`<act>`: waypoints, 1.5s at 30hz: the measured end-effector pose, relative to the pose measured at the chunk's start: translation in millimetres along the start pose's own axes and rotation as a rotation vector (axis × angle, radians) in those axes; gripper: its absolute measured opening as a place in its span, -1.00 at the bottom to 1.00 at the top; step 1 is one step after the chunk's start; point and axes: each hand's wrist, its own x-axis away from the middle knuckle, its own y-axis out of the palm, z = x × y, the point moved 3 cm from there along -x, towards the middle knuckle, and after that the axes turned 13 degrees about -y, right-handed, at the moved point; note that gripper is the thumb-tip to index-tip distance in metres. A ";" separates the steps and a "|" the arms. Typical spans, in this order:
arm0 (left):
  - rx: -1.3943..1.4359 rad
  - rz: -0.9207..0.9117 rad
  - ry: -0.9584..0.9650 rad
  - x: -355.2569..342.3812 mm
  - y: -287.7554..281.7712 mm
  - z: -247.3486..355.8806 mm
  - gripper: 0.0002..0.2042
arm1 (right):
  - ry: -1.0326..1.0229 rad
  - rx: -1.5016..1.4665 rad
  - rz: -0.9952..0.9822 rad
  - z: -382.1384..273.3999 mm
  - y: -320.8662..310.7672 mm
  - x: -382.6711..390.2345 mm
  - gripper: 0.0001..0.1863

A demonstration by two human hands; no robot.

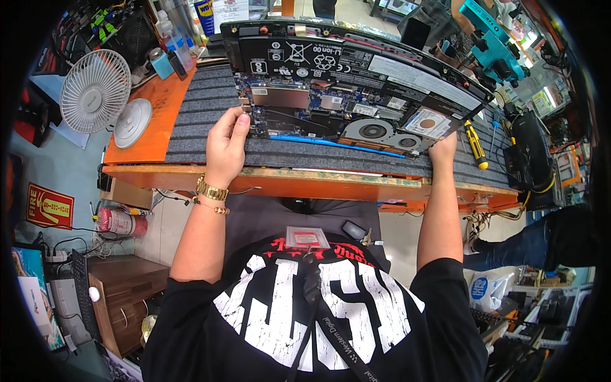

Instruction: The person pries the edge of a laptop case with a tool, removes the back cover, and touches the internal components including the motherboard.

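An opened laptop base (331,102) is tilted up above the grey ribbed mat (191,127), its inside facing me. Its black battery (299,56) runs along the upper side, with the blue circuit board below. Two round cooling fans (373,130) sit toward the lower right. A blue strip (331,144) lies along the lower edge. My left hand (227,143) grips the left edge, thumb on the near face. At the lower right corner, my right hand (443,149) holds the base, its fingers mostly hidden behind it.
A white fan (95,89) stands at the left of the orange bench (137,143). Bottles (172,41) crowd the back left. A yellow-black screwdriver (475,145) lies right of the laptop. A teal microscope (496,48) stands back right. Another person's leg (515,245) shows at right.
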 end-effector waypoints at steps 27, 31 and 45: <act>-0.006 -0.025 -0.008 2.0 -0.4 14.2 -0.72 | -0.108 0.041 -0.075 -20.6 4.4 -3.7 -0.67; -0.024 -0.018 -0.006 1.7 -0.9 14.2 -0.72 | -0.088 0.121 -0.098 -20.0 0.4 -5.3 -0.69; -0.008 -0.021 -0.017 1.5 -1.1 13.6 -0.70 | -0.076 0.075 -0.055 -4.7 -2.1 -1.8 -0.66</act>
